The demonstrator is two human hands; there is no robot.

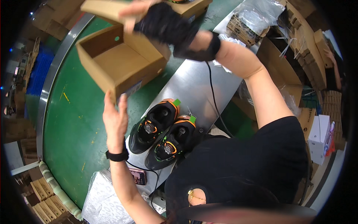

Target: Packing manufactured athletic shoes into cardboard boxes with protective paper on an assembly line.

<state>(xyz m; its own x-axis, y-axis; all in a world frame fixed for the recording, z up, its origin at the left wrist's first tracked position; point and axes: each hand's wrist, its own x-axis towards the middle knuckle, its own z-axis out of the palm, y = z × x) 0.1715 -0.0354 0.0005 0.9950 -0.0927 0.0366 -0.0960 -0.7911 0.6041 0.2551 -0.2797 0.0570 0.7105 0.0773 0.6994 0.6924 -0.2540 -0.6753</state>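
Observation:
An empty brown cardboard shoebox (pixel 123 59) stands open on the green surface. My left hand (pixel 115 119) grips its near corner, thumb on one side and fingers on the other. Above the box's far edge my right hand (pixel 136 13) is blurred by motion, near a raised cardboard flap (pixel 102 8). A black wrap (pixel 164 24) covers much of that hand and wrist, so I cannot tell whether it holds the flap. Nearer me, a pair of black shoes (pixel 162 134) with orange trim and green heel tabs sits on the metal ledge.
Another cardboard box (pixel 194 9) with a shoe partly visible stands at the far edge. A phone (pixel 138 176), a black cable (pixel 212 86) and a patterned plastic-wrapped bundle (pixel 106 198) lie around the ledge. Cartons (pixel 279 63) and clear plastic bags (pixel 263 15) crowd the right.

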